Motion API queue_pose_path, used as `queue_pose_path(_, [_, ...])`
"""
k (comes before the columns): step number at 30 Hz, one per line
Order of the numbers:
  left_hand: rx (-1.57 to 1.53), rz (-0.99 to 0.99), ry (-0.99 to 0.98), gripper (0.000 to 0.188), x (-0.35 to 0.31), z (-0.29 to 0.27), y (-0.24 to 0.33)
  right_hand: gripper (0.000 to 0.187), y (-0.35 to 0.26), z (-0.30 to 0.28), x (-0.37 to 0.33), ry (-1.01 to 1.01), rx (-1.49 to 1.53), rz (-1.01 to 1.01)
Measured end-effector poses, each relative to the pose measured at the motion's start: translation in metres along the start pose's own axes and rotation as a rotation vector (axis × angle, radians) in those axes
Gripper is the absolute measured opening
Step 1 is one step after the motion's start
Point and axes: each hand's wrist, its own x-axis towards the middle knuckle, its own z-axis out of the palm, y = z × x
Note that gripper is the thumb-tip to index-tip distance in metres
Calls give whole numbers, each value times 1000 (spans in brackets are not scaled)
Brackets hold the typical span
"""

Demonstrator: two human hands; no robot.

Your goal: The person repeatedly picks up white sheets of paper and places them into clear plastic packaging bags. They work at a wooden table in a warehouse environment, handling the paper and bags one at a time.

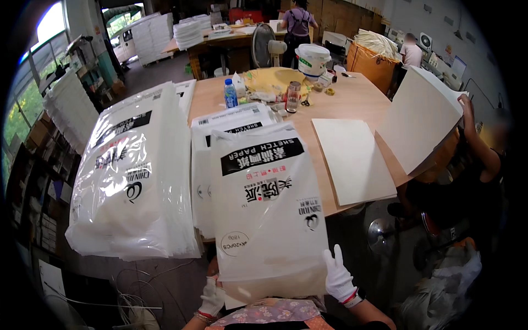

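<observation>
A wooden surface (357, 99) in a crowded workshop is covered with bag stacks (132, 176). A bag (267, 209) is gripped by both gloved hands, left hand (213, 297) half hidden, right hand (338, 278) at its near edge.

The white plastic paper pack (268, 209), printed with a black band, stands tilted at the table's near edge, its lower corners held.

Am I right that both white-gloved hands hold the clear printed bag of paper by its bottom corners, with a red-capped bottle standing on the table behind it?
Not quite: the bottle has a blue cap, not red. The head view shows it on the wooden table. The rest holds: the left hand and right hand, both in white gloves, hold the clear printed bag of paper by its bottom corners.
</observation>
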Motion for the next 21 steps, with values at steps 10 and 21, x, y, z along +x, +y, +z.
queue_pose_path(10, [1149,278,107,51,39,72,135,70,25,85,90,96,-237,-77])
queue_pose_path(21, [623,574,303,29,52,66,100,42,-14,12,72,312,259,-176])
